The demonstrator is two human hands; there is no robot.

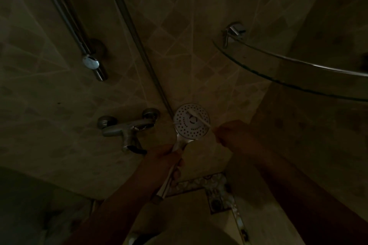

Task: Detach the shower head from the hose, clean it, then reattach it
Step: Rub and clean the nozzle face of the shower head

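Low centre, the left hand point(167, 157) grips the round white perforated shower head point(191, 121) by its handle — face toward the camera; the right hand point(229, 133) pinches a thin white brush point(200, 120) laid diagonally across it.

1. The shower head point(191, 121) has a white round face dotted with rings of small dark holes, and a pale silver-white handle.
2. The thin stick point(200, 118) lying across that face is white.
3. The wall tiles point(179, 26) are dull beige-brown, crossed by paler diagonal grout lines that form a diamond pattern.
4. The mixer tap point(127, 129) is grey metal with a black tip on its lever.
5. The slide rail point(65, 14) and hose point(135, 34) are silvery chrome.
6. The border tile strip point(217, 187) carries a mottled pattern of pale and dark patches.
7. The glass shelf point(298, 73) is clear with a dark greenish edge.
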